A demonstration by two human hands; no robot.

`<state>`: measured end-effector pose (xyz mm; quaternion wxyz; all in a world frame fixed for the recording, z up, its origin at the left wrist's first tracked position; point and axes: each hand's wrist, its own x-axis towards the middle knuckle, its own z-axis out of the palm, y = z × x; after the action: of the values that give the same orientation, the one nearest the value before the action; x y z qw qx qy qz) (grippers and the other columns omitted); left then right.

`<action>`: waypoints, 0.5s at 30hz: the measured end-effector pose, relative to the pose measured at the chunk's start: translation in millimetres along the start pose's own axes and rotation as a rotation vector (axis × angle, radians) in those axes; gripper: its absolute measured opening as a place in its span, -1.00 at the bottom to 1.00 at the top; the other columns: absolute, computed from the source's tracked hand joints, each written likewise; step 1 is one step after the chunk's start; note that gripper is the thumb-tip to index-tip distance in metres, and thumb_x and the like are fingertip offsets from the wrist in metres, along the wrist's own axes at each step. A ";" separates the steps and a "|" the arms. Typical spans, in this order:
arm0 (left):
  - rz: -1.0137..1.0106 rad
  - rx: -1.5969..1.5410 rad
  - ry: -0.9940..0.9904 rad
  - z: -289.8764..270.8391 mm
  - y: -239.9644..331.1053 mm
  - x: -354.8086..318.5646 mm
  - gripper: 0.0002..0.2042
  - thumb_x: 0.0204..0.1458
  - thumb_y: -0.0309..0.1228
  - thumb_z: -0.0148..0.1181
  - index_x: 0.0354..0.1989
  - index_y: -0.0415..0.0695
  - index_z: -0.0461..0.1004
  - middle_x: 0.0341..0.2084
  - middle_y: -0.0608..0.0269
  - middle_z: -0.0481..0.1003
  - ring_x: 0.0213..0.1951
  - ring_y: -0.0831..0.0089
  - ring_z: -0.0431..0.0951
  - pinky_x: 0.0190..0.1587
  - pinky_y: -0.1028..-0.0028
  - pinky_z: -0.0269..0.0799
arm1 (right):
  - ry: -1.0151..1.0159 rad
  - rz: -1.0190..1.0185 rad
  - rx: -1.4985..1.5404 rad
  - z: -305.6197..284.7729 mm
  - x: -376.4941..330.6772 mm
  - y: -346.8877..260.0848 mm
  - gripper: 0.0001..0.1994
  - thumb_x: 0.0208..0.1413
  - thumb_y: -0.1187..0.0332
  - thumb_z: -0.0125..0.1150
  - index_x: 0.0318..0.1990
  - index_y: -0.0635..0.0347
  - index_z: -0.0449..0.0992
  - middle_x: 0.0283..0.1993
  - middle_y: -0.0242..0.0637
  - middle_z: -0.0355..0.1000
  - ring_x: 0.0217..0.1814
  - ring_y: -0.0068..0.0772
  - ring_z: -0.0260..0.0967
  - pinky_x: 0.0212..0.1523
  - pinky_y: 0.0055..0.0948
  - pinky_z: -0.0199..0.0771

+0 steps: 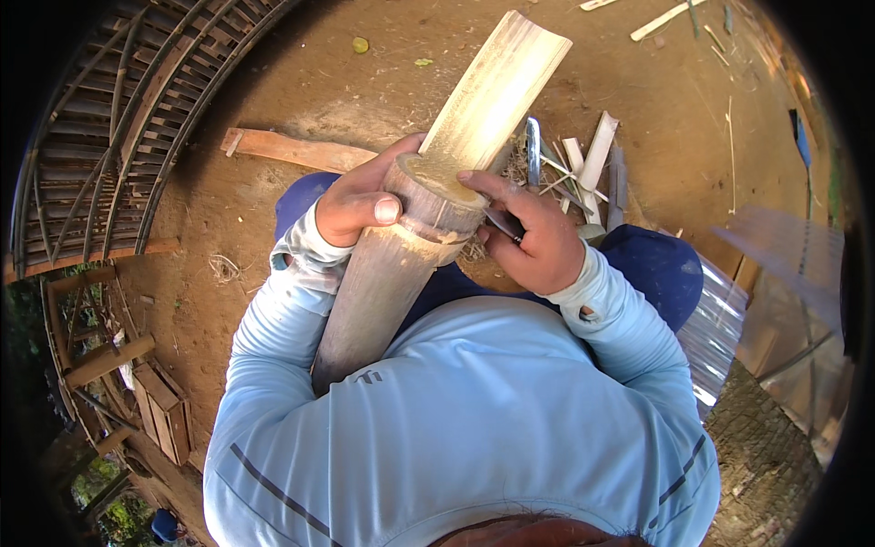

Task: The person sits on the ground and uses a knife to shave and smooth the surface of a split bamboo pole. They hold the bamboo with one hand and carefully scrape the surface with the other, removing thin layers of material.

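Observation:
A thick bamboo section (378, 292) rests against my body, tilted away from me. Beyond its node, part of the wall is cut away, so a pale trough-shaped strip (497, 91) stretches out past the node. My left hand (360, 196) is wrapped round the left side of the node, thumb lying on the outside. At the right, my right hand (538, 232) sets its index finger on the cut rim. Its other fingers curl round a small dark object (506, 223), mostly hidden, whose kind I cannot make out.
Split bamboo pieces (599, 155) and a shiny metal blade (533, 150) lie on the dirt ground beyond my right hand. A reddish wooden board (292, 149) is at the left. Slatted bamboo furniture (137, 118) stands far left; corrugated sheeting (715, 319) is at the right.

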<state>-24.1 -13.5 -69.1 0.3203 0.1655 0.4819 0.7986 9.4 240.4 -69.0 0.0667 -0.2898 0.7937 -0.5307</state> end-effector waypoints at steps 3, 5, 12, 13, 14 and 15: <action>0.005 0.021 -0.006 -3.0 -2.4 -0.8 0.10 -0.14 0.05 0.43 0.45 -0.38 -0.03 0.27 -0.06 0.31 0.27 0.22 0.35 0.32 0.29 0.21 | -0.025 0.030 0.099 -0.4 -6.7 -6.5 -0.48 0.20 0.48 0.10 0.35 0.24 0.29 0.09 -0.01 0.50 -0.07 -0.29 0.57 -0.01 -0.39 0.55; 0.007 0.054 -0.029 -5.1 -2.1 0.2 0.13 -0.16 0.04 0.46 0.46 -0.38 -0.06 0.28 -0.03 0.30 0.28 0.24 0.33 0.34 0.30 0.18 | -0.003 0.000 0.186 0.3 -11.7 -0.7 -0.50 0.30 0.34 0.05 0.36 0.30 0.25 -0.03 -0.08 0.47 -0.19 -0.39 0.47 -0.10 -0.43 0.48; -0.009 0.126 -0.066 -2.0 4.1 -5.1 0.27 -0.28 -0.08 0.61 0.49 -0.40 -0.19 0.31 0.00 0.24 0.33 0.27 0.24 0.39 0.29 0.08 | 0.269 0.071 0.265 5.2 -23.5 25.7 -0.61 0.46 0.20 -0.16 0.22 0.33 0.21 -0.28 -0.31 0.24 -0.32 -0.55 0.15 -0.24 -0.51 0.20; 0.000 0.149 -0.062 -3.3 2.5 -6.1 0.30 -0.32 -0.07 0.63 0.49 -0.40 -0.20 0.32 0.00 0.24 0.34 0.26 0.23 0.40 0.28 0.05 | 0.277 0.068 0.272 2.7 -22.5 25.9 -0.63 0.46 0.20 -0.16 0.20 0.33 0.21 -0.28 -0.31 0.24 -0.32 -0.55 0.14 -0.24 -0.51 0.20; 0.018 0.169 -0.068 -5.6 0.5 -6.8 0.30 -0.32 -0.07 0.63 0.49 -0.40 -0.20 0.32 0.00 0.23 0.34 0.25 0.22 0.40 0.28 0.05 | 0.286 0.065 0.279 0.6 -21.9 26.1 -0.64 0.46 0.21 -0.16 0.18 0.32 0.22 -0.28 -0.32 0.23 -0.33 -0.55 0.13 -0.24 -0.51 0.19; 0.036 0.189 -0.074 -7.8 -1.6 -7.4 0.30 -0.32 -0.07 0.63 0.49 -0.40 -0.20 0.32 -0.01 0.23 0.35 0.25 0.21 0.40 0.28 0.04 | 0.278 0.071 0.320 -0.6 -21.7 26.7 -0.66 0.45 0.20 -0.11 0.15 0.31 0.20 -0.26 -0.35 0.21 -0.33 -0.56 0.09 -0.24 -0.52 0.18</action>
<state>-22.5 -23.1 -73.9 0.3066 0.2330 0.5400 0.7484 16.6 259.6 -96.6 0.0204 -0.1712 0.7106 -0.6821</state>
